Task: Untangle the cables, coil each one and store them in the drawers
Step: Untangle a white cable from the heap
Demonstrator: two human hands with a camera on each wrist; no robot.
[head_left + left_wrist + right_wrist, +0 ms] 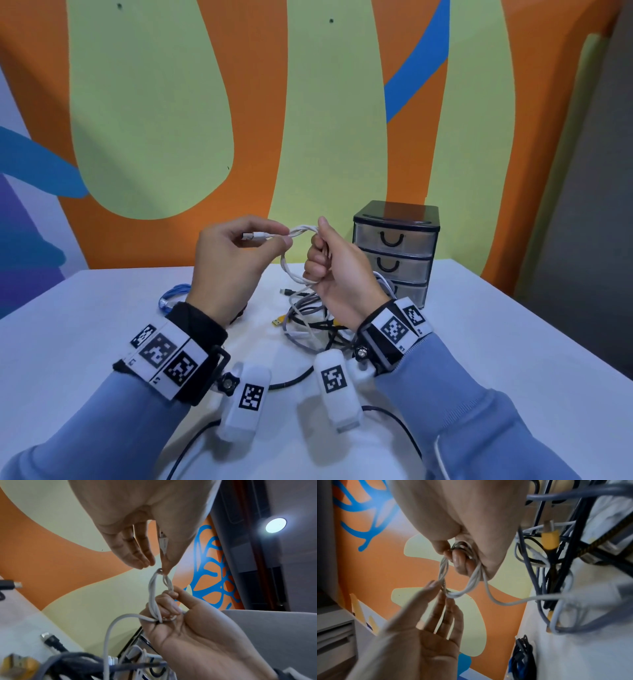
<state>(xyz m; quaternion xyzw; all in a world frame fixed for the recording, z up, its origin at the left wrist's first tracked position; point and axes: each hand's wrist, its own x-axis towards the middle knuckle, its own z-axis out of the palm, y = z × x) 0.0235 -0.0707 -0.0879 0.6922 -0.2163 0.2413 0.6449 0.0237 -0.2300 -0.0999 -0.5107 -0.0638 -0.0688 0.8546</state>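
Both hands are raised above the table with a white cable (297, 233) between them. My left hand (236, 253) pinches it just behind its USB plug (251, 236) with thumb and forefinger. My right hand (329, 260) grips several small white loops (452, 588) of the same cable in a fist. One white strand (109, 632) trails down to the tangle of grey, black and yellow-plugged cables (308, 325) on the table. A small three-drawer unit (395, 250) stands behind my right hand, all drawers closed.
A coiled blue cable (173, 296) lies on the white table (102, 342) to the left of my left wrist. A black cord (291, 378) runs along the near part of the table. The painted wall (171, 120) rises right behind the table's far edge.
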